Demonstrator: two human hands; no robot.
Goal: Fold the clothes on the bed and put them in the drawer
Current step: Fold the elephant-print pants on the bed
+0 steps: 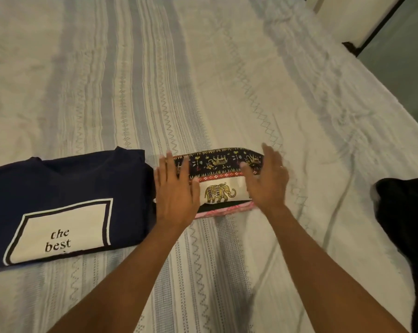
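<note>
We are finishing a fold. The elephant cloth [221, 186] lies as a small packet on the bed [203, 80], well in from its right edge and just beside the folded shirt [66, 188]. Our left hand [175, 188] lies flat on the packet's left end, fingers straight and spread, gripping nothing. Our right hand [267, 181] is spread likewise at the right end, though blur hides whether it presses or hovers. A dark heap [405, 212] sits by the bed's right edge. Next, we judge, both hands must slip under the packet, lift it with the folds intact, and carry it to the drawer, which is out of view.
</note>
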